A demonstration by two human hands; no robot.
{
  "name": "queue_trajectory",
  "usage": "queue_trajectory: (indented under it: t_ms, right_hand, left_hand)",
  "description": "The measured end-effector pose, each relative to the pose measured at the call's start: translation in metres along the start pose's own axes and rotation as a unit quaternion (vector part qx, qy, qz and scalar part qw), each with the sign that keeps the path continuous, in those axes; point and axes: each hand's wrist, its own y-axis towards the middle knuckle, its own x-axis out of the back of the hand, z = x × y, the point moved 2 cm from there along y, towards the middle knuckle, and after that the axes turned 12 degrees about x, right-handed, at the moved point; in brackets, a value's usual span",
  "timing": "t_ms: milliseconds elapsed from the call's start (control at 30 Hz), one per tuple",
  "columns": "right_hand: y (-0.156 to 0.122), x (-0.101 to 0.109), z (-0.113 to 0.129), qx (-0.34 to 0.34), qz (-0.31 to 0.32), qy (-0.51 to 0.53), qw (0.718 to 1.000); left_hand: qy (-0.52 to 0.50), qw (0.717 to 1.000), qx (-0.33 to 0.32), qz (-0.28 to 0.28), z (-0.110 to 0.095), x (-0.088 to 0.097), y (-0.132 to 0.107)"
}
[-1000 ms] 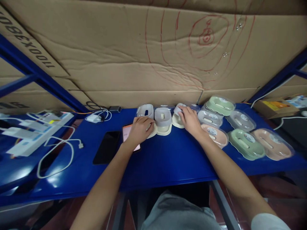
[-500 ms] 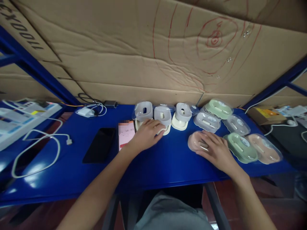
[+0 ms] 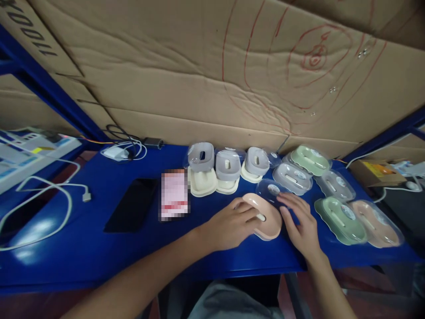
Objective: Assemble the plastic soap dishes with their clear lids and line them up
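touching pink dish [image 3: 272, 223] with half-curled left hand [image 3: 229, 225]

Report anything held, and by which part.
Left hand: over the peach dish, fingers by its cream piece. Right hand: at the right edge of the clear cover. Whether either grips cannot be told.

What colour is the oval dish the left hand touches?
The oval dish is peach-pink, in the head view.
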Motion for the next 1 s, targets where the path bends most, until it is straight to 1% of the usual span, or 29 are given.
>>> queue_trajectory:
  t_ms: [33, 67, 133, 200, 233, 300, 400, 467, 533, 600, 667, 700, 767, 833, 900, 1000]
  right_hand:
    - [-0.007, -0.001, 0.006, 0.005, 0.010, 0.004, 1.000]
    - [-0.013, -0.004, 0.012, 0.015, 0.033, 0.007, 0.999]
    - [-0.020, -0.012, 0.021, 0.038, 0.094, 0.006, 0.995]
    - [-0.023, -0.018, 0.026, 0.051, 0.121, -0.013, 0.991]
    - [-0.024, -0.020, 0.027, 0.052, 0.111, -0.030, 0.992]
    - [-0.026, -0.020, 0.029, 0.059, 0.069, -0.066, 0.994]
    - [-0.029, -0.020, 0.033, 0.094, 0.029, -0.096, 0.990]
    - [-0.030, -0.020, 0.037, 0.119, 0.020, -0.100, 0.988]
    - [-0.028, -0.022, 0.039, 0.132, 0.044, -0.088, 0.986]
    - [-0.025, -0.025, 0.041, 0.148, 0.092, -0.057, 0.983]
    - [-0.023, -0.026, 0.043, 0.168, 0.115, -0.028, 0.979]
    - [-0.022, -0.025, 0.044, 0.175, 0.108, -0.020, 0.978]
    - [-0.020, -0.020, 0.044, 0.180, 0.072, -0.011, 0.981]
    - [-0.014, -0.013, 0.043, 0.182, 0.035, -0.008, 0.983]
    - [0.002, -0.007, 0.039, 0.186, 0.006, -0.015, 0.982]
    - [0.046, -0.008, 0.027, 0.186, -0.012, -0.041, 0.982]
  left_hand:
    - [0.001, 1.000, 0.008, 0.001, 0.001, 0.000, 0.000]
    - [0.000, 1.000, 0.015, 0.001, 0.001, 0.000, 0.000]
    - [0.000, 1.000, 0.025, 0.002, 0.002, 0.000, 0.001]
    - [0.005, 1.000, 0.026, -0.010, 0.004, 0.001, 0.001]
    - [0.012, 0.999, 0.027, -0.023, 0.005, 0.002, 0.001]
    - [0.034, 0.997, 0.034, -0.061, 0.010, 0.008, 0.002]
    - [0.068, 0.984, 0.075, -0.144, 0.022, 0.024, 0.003]
    - [0.083, 0.968, 0.121, -0.202, 0.036, 0.036, 0.002]
    - [0.096, 0.950, 0.176, -0.240, 0.053, 0.046, -0.001]
    - [0.105, 0.935, 0.228, -0.252, 0.071, 0.050, -0.004]
    - [0.104, 0.927, 0.265, -0.245, 0.088, 0.049, -0.008]
    - [0.101, 0.924, 0.279, -0.240, 0.094, 0.047, -0.009]
    - [0.095, 0.919, 0.299, -0.237, 0.102, 0.044, -0.011]
    - [0.093, 0.917, 0.305, -0.240, 0.103, 0.042, -0.012]
    - [0.096, 0.919, 0.298, -0.242, 0.100, 0.041, -0.011]
    - [0.100, 0.923, 0.281, -0.246, 0.095, 0.043, -0.011]
